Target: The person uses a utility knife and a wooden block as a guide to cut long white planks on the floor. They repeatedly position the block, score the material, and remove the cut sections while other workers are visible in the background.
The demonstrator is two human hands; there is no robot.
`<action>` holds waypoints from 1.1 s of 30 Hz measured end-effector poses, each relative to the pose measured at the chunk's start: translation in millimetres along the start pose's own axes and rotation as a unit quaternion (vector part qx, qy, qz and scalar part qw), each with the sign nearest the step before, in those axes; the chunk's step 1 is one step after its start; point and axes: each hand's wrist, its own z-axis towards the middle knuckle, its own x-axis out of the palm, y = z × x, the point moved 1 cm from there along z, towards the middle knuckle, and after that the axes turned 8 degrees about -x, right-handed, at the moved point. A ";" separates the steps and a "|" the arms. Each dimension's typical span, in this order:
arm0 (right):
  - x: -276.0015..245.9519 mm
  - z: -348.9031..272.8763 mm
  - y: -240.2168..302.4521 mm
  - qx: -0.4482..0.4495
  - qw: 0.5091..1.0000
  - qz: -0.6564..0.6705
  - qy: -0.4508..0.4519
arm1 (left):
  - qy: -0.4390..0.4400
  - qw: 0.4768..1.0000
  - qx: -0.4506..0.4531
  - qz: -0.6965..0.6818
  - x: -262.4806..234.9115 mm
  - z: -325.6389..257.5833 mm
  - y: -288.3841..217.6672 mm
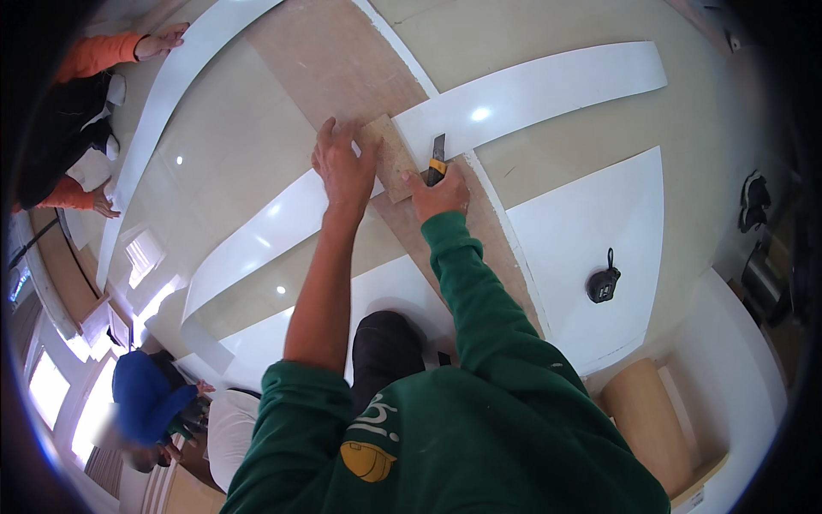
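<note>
In the head view, the left hand is loosely spread, its fingers bent, at the left edge of a flat, speckled tan rectangular board piece. The right hand grips a black-and-yellow utility knife — blade pointing away from the person — with its thumb by that piece. The piece lies across a long, glossy white strip, above a brown flat board. A black tape measure rests on a white sheet to the right.
</note>
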 end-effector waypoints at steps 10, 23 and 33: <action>12.0 -0.1 -10.6 -0.087 0.994 -0.004 -0.060 | -0.171 0.971 -0.104 -0.129 63.0 -4.8 -12.7; 4.3 26.9 -6.2 -0.355 0.933 -0.045 0.038 | -0.185 0.974 -0.078 -0.103 65.1 -9.1 -9.1; 1.3 42.8 23.8 -0.245 0.939 -0.198 0.141 | -0.210 0.971 -0.055 -0.100 65.7 -6.2 -9.2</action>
